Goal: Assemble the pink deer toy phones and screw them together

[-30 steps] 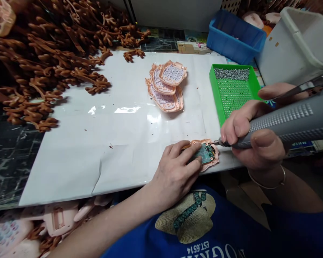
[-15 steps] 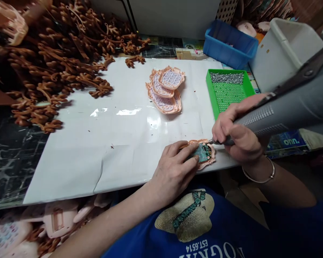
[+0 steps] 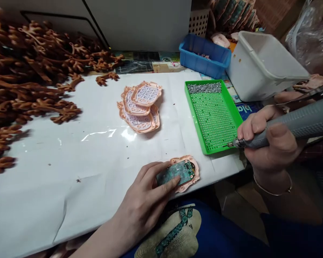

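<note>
- I am watching the left hand [image 3: 148, 195]. It is lying open and flat, and its fingertips [image 3: 172, 182] are pressing down on the board [image 3: 174, 172].
- The board is sitting inside the pink shell [image 3: 196, 175], right under those fingers, at the near edge of the white sheet [image 3: 97, 150].
- The right hand [image 3: 269, 143] is wrapping tight around the grey driver [image 3: 298, 123]. Its tip is pointing away from that hand, at the near corner of the green tray [image 3: 214, 118].
- Shiny screws [image 3: 204, 87] are lying at the far end of the tray, well past the right hand.
- I am thinking the shell is light, thin and hard. It is looking smooth, so it may be sliding on the glossy sheet unless something is pressing on it.
- The board is looking easy to hurt, with small parts on top. I would be holding the pink rim or the flat end of the board, not the small parts.
- The shell is lying open side up. Its long way is running from the left fingertips toward the right hand, tipped a bit away, with its round end nearest the right hand.
- More shells [image 3: 140, 105] are piling up beyond the left hand.
</note>
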Demonstrator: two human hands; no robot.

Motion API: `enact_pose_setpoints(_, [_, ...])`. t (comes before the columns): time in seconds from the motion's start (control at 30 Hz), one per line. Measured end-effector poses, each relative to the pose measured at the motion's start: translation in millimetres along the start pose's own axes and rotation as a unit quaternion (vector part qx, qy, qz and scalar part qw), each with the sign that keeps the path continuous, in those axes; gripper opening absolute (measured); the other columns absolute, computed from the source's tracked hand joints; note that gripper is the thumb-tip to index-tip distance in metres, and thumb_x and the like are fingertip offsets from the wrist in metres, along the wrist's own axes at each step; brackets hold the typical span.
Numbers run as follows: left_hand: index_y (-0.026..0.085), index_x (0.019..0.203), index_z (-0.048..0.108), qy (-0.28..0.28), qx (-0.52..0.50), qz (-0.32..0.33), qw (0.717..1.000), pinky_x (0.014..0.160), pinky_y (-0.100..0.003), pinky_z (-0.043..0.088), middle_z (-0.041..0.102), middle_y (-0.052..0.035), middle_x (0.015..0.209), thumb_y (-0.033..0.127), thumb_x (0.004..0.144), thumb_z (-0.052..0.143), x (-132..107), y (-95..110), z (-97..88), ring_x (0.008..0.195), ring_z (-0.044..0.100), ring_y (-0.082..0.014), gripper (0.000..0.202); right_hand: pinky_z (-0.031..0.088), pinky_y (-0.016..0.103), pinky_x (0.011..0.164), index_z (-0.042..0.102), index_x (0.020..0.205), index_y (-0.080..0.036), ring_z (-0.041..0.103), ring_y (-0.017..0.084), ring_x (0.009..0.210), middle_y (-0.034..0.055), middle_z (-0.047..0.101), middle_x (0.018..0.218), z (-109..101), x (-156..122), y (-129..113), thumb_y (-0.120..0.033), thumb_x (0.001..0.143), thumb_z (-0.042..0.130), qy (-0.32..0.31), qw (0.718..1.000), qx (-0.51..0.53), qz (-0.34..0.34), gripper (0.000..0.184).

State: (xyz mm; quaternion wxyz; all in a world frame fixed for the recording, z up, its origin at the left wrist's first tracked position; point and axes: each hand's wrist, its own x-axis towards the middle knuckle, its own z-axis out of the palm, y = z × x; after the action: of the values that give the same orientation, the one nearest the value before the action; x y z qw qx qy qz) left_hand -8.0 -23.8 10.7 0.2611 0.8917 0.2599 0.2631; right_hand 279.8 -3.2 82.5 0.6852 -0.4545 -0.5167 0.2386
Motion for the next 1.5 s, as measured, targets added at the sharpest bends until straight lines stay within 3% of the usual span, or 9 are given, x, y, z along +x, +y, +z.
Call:
enact_pose_setpoints(0.07, [0.025, 0.134, 0.057, -0.008, -0.003, -0.005, 1.0, 0.093, -0.043, 0.052, 0.045, -0.013, 0.144, 0.005, 0.091, 0.056, 1, 0, -0.8, 0.127, 0.047, -0.0283, 0.047, 0.039, 0.034, 0.04, 0.06, 0.101, -0.031, 0.042, 0.013, 0.044, -0.0068, 0.049, 0.06, 0, -5, 6, -0.036, 0.073, 0.075, 0.032, 0.999, 0.042, -0.001, 0.032])
enact_pose_setpoints(0.13, [0.026, 0.134, 0.057, -0.014, 0.001, -0.012, 1.0, 0.092, -0.043, 0.053, 0.044, -0.0124, 0.145, 0.004, 0.091, 0.057, 2, 0, -1.7, 0.127, 0.046, -0.0288, 0.049, 0.04, 0.034, 0.04, 0.062, 0.104, -0.033, 0.043, 0.013, 0.044, -0.0068, 0.052, 0.061, 1, -8, 10, -0.033, 0.072, 0.075, 0.025, 0.998, 0.055, 0.006, 0.035])
enact_pose_setpoints(0.3, [0.026, 0.134, 0.057, -0.016, 0.003, -0.017, 1.0, 0.094, -0.045, 0.053, 0.044, -0.0128, 0.145, 0.004, 0.091, 0.056, 2, 1, -3.2, 0.128, 0.046, -0.0296, 0.048, 0.039, 0.035, 0.035, 0.065, 0.104, -0.04, 0.041, 0.014, 0.04, -0.0073, 0.053, 0.058, 1, -7, 17, -0.036, 0.072, 0.076, 0.018, 0.999, 0.032, -0.003, 0.034])
enact_pose_setpoints(0.43, [0.026, 0.134, 0.057, -0.013, -0.004, -0.017, 1.0, 0.093, -0.045, 0.053, 0.045, -0.0132, 0.145, 0.004, 0.091, 0.057, 2, 2, -2.9, 0.127, 0.047, -0.029, 0.048, 0.039, 0.035, 0.035, 0.066, 0.097, -0.041, 0.039, 0.014, 0.038, -0.0069, 0.05, 0.054, 0, -7, 18, -0.04, 0.071, 0.075, 0.018, 1.0, 0.02, 0.004, 0.028])
enact_pose_setpoints(0.6, [0.027, 0.133, 0.057, -0.002, 0.001, -0.018, 1.0, 0.092, -0.043, 0.054, 0.046, -0.0125, 0.144, 0.005, 0.091, 0.057, 3, 2, -1.1, 0.125, 0.049, -0.0276, 0.047, 0.038, 0.034, 0.036, 0.064, 0.1, -0.042, 0.04, 0.014, 0.039, -0.0071, 0.05, 0.055, -1, -9, 22, -0.041, 0.073, 0.074, 0.016, 1.0, 0.007, -0.013, 0.03])
enact_pose_setpoints(0.73, [0.027, 0.132, 0.059, 0.007, -0.005, -0.014, 1.0, 0.092, -0.044, 0.054, 0.048, -0.0127, 0.141, 0.008, 0.092, 0.055, 4, 2, 0.9, 0.122, 0.05, -0.0273, 0.044, 0.036, 0.031, 0.037, 0.063, 0.105, -0.037, 0.043, 0.013, 0.04, -0.008, 0.052, 0.057, 1, -8, 25, -0.033, 0.074, 0.074, 0.032, 0.997, 0.021, -0.06, 0.033])
enact_pose_setpoints(1.17, [0.02, 0.123, 0.066, 0.036, 0.004, 0.016, 0.999, 0.093, -0.046, 0.055, 0.053, -0.0151, 0.132, 0.013, 0.094, 0.054, 7, 0, 6.9, 0.115, 0.052, -0.026, 0.032, 0.043, 0.028, 0.042, 0.062, 0.1, -0.027, 0.048, 0.01, 0.042, -0.0099, 0.053, 0.059, -1, -3, 32, -0.027, 0.073, 0.075, 0.037, 0.997, 0.034, -0.05, 0.03])
enact_pose_setpoints(1.37, [0.019, 0.118, 0.069, 0.057, -0.002, 0.022, 0.998, 0.094, -0.047, 0.056, 0.055, -0.0161, 0.128, 0.016, 0.095, 0.056, 7, -1, 9.2, 0.117, 0.055, -0.0267, 0.027, 0.039, 0.029, 0.04, 0.06, 0.1, -0.027, 0.044, 0.011, 0.04, -0.0095, 0.048, 0.056, 12, 5, 5, -0.03, 0.074, 0.072, 0.062, 0.993, 0.047, -0.084, 0.029])
enact_pose_setpoints(1.5, [0.019, 0.12, 0.067, 0.123, -0.048, 0.003, 0.991, 0.101, -0.049, 0.052, 0.054, -0.0163, 0.133, 0.02, 0.094, 0.06, 12, 5, 7.8, 0.124, 0.054, -0.0268, 0.027, 0.037, 0.027, 0.037, 0.06, 0.098, -0.029, 0.039, 0.01, 0.041, -0.009, 0.043, 0.057, 37, 0, -27, -0.033, 0.071, 0.07, 0.046, 0.993, 0.09, -0.066, 0.028])
